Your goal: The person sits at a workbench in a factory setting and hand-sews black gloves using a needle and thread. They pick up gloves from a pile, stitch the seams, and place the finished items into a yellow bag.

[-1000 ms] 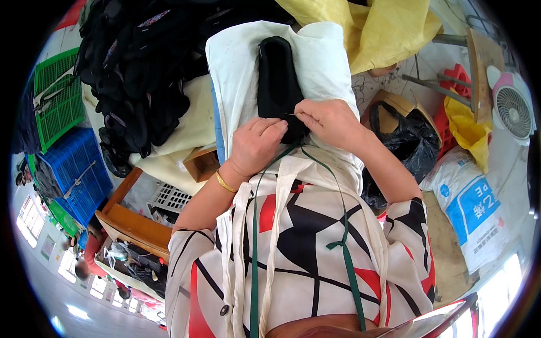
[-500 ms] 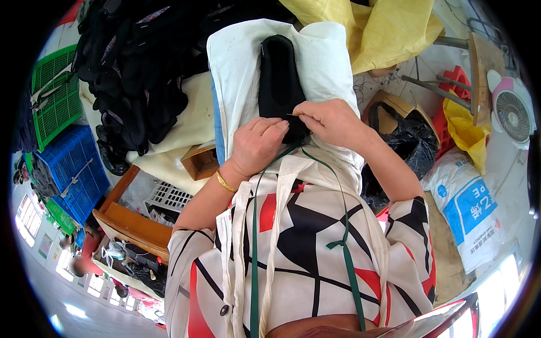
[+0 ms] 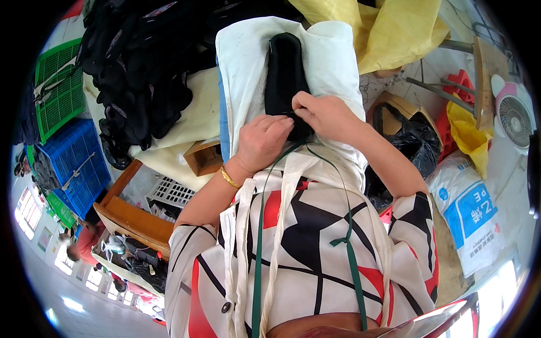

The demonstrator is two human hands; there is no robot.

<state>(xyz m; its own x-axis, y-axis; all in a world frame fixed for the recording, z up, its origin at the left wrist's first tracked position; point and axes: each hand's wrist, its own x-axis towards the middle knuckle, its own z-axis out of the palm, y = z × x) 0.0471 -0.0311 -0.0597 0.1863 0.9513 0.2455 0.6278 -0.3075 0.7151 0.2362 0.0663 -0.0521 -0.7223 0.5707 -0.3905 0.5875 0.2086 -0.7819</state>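
A black cloth shoe (image 3: 285, 73) lies lengthwise on the white cloth (image 3: 242, 62) over my lap, its rounded end pointing away from me. Its near end is partly hidden by my hands. My left hand (image 3: 262, 141) presses on the shoe's near left side with fingers bent together, holding the fabric. From the right, my right hand (image 3: 328, 116) pinches a thin needle (image 3: 288, 113) over the shoe, close to the left fingertips. Any thread is too fine to make out.
Many similar black shoes (image 3: 135, 73) are heaped at the far left. Green (image 3: 59, 84) and blue crates (image 3: 79, 169) stand beyond them. To the right are a yellow sack (image 3: 394, 34), a box with a black bag (image 3: 414, 141), a white sack (image 3: 468, 214) and a fan (image 3: 514, 115).
My right hand has turned slightly, its fingers curling more over the needle, which shows less clearly. My left hand stays on the shoe. The whole view has shifted a little.
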